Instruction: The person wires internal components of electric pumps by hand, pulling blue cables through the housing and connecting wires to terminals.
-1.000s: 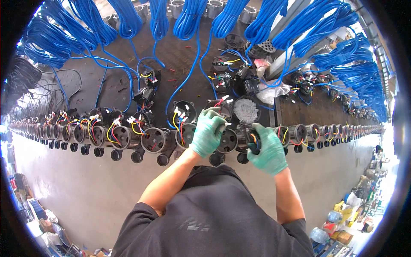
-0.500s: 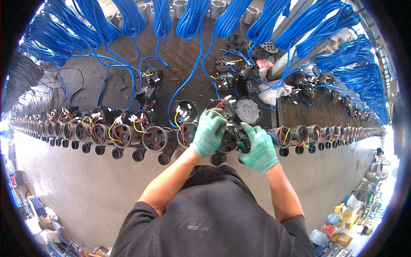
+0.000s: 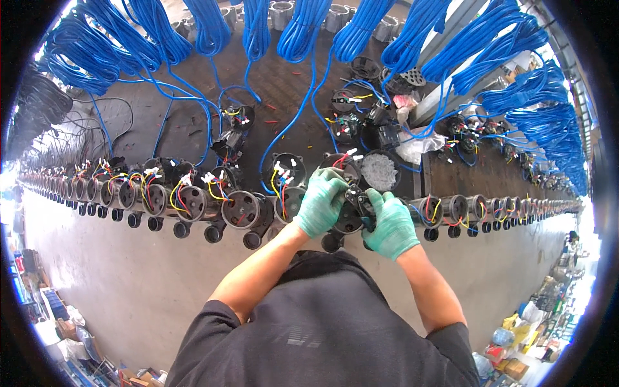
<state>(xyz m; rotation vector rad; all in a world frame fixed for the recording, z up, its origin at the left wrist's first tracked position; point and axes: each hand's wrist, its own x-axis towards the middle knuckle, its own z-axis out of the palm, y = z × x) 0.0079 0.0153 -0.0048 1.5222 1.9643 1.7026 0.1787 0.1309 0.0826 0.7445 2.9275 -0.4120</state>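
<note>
1. I see a person (image 3: 322,316) in a dark shirt at a long dark desk (image 3: 280,87), with two hands close together at the near edge.
2. The right hand (image 3: 392,227), in green, holds a small black part (image 3: 363,208) between its thumb and fingers.
3. The left hand (image 3: 321,203), in green too, has its fingers bent in close by the black part. I cannot tell if it is gripping anything.
4. The black part is between the two hands, over a round dark pot (image 3: 349,222) with holes in its face.
5. More round pots (image 3: 242,209) make a long row along the near edge, on both sides of the hands.
6. Yellow and red wires (image 3: 278,180) with white tips poke up from a pot near the left hand.
7. A round heap of white bits (image 3: 379,173) sits just past the right hand.
8. A crinkly clear bag (image 3: 416,149) lies past the heap, to the right.
9. Fat bundles of blue cord (image 3: 303,32) line up along the far side.
</note>
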